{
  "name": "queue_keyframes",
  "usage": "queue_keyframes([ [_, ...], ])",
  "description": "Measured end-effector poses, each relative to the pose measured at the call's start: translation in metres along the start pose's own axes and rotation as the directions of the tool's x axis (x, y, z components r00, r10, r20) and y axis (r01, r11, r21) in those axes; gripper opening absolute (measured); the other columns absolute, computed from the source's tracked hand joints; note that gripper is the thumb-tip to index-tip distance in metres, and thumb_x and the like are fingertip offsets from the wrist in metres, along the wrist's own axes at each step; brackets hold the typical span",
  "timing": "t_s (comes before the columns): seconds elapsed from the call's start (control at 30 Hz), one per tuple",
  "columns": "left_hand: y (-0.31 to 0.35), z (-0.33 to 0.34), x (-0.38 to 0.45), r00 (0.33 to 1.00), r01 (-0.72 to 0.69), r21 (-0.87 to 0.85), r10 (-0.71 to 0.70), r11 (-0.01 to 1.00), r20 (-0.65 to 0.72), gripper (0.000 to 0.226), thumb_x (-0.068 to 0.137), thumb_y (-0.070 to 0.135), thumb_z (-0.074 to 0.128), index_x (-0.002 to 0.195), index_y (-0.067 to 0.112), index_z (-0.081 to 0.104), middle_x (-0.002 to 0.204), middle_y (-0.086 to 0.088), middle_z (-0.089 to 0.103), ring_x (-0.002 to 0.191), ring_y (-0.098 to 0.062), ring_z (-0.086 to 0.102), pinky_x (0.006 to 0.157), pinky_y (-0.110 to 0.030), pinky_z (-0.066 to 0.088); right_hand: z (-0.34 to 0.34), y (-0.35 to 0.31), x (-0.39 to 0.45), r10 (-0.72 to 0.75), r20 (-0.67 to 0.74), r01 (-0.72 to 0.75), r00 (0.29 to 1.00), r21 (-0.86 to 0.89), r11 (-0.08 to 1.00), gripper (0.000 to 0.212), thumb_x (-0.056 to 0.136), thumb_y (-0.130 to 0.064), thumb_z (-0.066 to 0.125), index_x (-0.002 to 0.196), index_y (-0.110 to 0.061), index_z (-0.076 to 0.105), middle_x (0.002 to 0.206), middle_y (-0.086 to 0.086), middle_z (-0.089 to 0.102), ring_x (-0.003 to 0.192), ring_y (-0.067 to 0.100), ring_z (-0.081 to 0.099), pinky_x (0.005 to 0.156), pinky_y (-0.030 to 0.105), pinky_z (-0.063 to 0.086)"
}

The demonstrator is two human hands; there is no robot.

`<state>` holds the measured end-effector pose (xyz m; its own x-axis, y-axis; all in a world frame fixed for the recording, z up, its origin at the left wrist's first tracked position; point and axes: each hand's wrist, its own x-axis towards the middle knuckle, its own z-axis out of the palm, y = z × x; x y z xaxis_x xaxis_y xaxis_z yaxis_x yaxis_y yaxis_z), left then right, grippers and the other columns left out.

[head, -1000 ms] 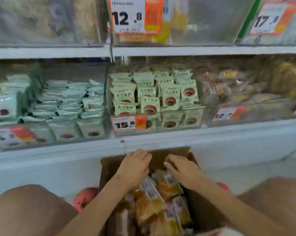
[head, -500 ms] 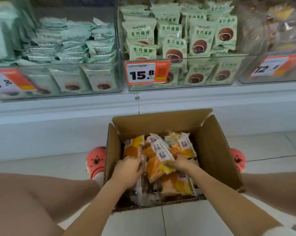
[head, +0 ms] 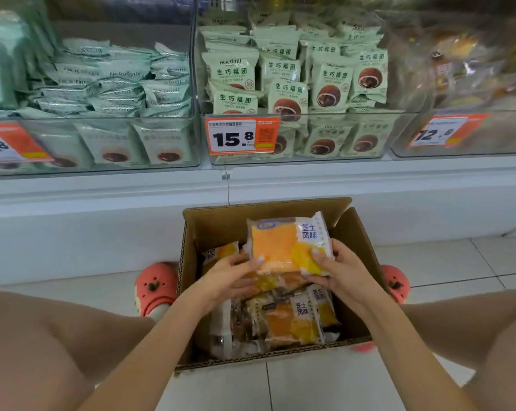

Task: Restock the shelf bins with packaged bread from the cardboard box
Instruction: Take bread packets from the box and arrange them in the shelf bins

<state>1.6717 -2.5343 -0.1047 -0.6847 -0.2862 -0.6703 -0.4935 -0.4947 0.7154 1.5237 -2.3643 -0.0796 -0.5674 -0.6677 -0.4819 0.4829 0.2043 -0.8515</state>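
Overhead, two hands [head: 230, 277] [head: 344, 274], one bread packet [head: 283, 247]

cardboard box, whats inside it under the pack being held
Inside the cardboard box, more orange and yellow bread packs lie piled below the raised pack, which both hands grip. The box bottom and any lower layers are covered.

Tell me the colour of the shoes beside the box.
Coral pink shoes, clearest in the head view.

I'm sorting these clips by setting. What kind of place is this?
Most likely a shop aisle: clear shelf bins of packaged snacks, orange price tags, and a restocking box on the tiled floor.
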Motion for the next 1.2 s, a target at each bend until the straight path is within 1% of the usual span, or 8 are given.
queue_keyframes([
  [0.17, 0.022, 0.021, -0.014, 0.986, -0.165, -0.002, 0.165, 0.986, 0.007, 0.044, 0.072, 0.012, 0.078, 0.113, 0.009, 0.062, 0.101, -0.006, 0.073, 0.088, -0.019, 0.071, 0.066, -0.026, 0.059, 0.011, -0.006, -0.013, -0.131, -0.024, 0.111, 0.991, -0.391, 0.914, 0.060, 0.077, -0.016, 0.075, 0.127, -0.023, 0.041, 0.129, 0.001, 0.057, 0.112, 0.012, 0.057, 0.087, 0.027, 0.051],
  [0.27, 0.036, 0.019, -0.025, 0.953, -0.290, 0.152, 0.300, 0.945, -0.048, 0.034, 0.074, 0.008, 0.077, 0.106, 0.010, 0.066, 0.099, -0.006, 0.073, 0.086, -0.016, 0.071, 0.065, -0.024, 0.059, 0.020, -0.037, -0.019, -0.482, -0.037, 0.331, 0.875, -0.680, 0.654, 0.073, 0.077, -0.021, 0.077, 0.137, -0.033, 0.036, 0.145, -0.009, 0.037, 0.132, 0.003, 0.032, 0.107, 0.024, 0.029],
  [0.37, 0.060, 0.022, -0.046, 0.904, -0.406, 0.240, 0.425, 0.882, -0.034, 0.022, 0.075, 0.004, 0.076, 0.093, 0.013, 0.068, 0.080, 0.002, 0.075, 0.074, -0.011, 0.072, 0.060, -0.021, 0.057, 0.040, -0.083, -0.024, -0.445, 0.299, 0.453, 0.844, -0.842, 0.293, 0.069, 0.077, -0.038, 0.075, 0.136, -0.039, 0.040, 0.147, -0.012, 0.038, 0.139, 0.005, 0.028, 0.116, 0.035, 0.013],
  [0.57, 0.128, 0.039, -0.094, 0.772, -0.597, 0.303, 0.635, 0.743, -0.038, 0.022, 0.075, 0.003, 0.076, 0.091, 0.015, 0.067, 0.077, 0.004, 0.074, 0.071, -0.011, 0.071, 0.061, -0.024, 0.059, 0.069, -0.181, -0.041, -0.335, 0.487, 0.573, 0.806, -0.784, 0.239, 0.018, 0.077, -0.023, 0.077, 0.085, -0.027, 0.062, 0.086, -0.012, 0.063, 0.082, -0.004, 0.058, 0.072, 0.015, 0.042],
  [0.8, 0.254, 0.054, -0.169, 0.324, -0.883, 0.322, 0.940, 0.340, -0.104, 0.022, 0.089, 0.034, 0.055, 0.100, 0.017, 0.063, 0.098, -0.004, 0.071, 0.090, -0.017, 0.069, 0.077, -0.030, 0.057, 0.057, -0.341, -0.094, -0.785, 0.355, 0.699, 0.508, -0.702, 0.135, 0.026, 0.075, -0.018, 0.078, 0.091, -0.026, 0.059, 0.078, -0.009, 0.061, 0.066, -0.003, 0.052, 0.064, 0.005, 0.038],
  [0.93, 0.330, 0.068, -0.177, -0.118, -0.630, 0.776, 0.991, -0.032, -0.056, 0.012, 0.098, 0.023, 0.049, 0.096, 0.017, 0.059, 0.088, 0.001, 0.066, 0.084, -0.017, 0.063, 0.072, -0.030, 0.050, 0.052, -0.430, -0.105, -0.972, 0.135, 0.720, 0.192, -0.693, 0.046, 0.028, 0.078, -0.016, 0.075, 0.103, -0.016, 0.061, 0.082, -0.005, 0.057, 0.073, 0.006, 0.052, 0.065, 0.005, 0.037],
  [1.07, 0.399, 0.087, -0.162, -0.198, -0.239, 0.925, 0.948, -0.294, 0.250, 0.038, 0.096, 0.034, 0.034, 0.106, 0.007, 0.059, 0.105, -0.010, 0.063, 0.097, -0.029, 0.059, 0.071, -0.034, 0.045, 0.053, -0.498, -0.073, -0.985, 0.137, 0.585, 0.107, -0.810, -0.049, 0.033, 0.077, -0.020, 0.076, 0.105, -0.006, 0.063, 0.082, 0.008, 0.060, 0.075, 0.022, 0.053, 0.072, 0.032, 0.043],
  [1.2, 0.434, 0.094, -0.127, -0.082, -0.029, 0.932, 0.930, -0.362, 0.358, 0.057, 0.092, 0.041, 0.023, 0.108, 0.007, 0.065, 0.106, -0.013, 0.067, 0.099, -0.031, 0.062, 0.076, -0.037, 0.049, 0.067, -0.536, -0.021, -0.931, 0.244, 0.204, 0.272, -0.960, -0.192, 0.029, 0.084, -0.019, 0.069, 0.111, -0.011, 0.060, 0.105, 0.014, 0.066, 0.099, 0.033, 0.060, 0.080, 0.040, 0.047],
])
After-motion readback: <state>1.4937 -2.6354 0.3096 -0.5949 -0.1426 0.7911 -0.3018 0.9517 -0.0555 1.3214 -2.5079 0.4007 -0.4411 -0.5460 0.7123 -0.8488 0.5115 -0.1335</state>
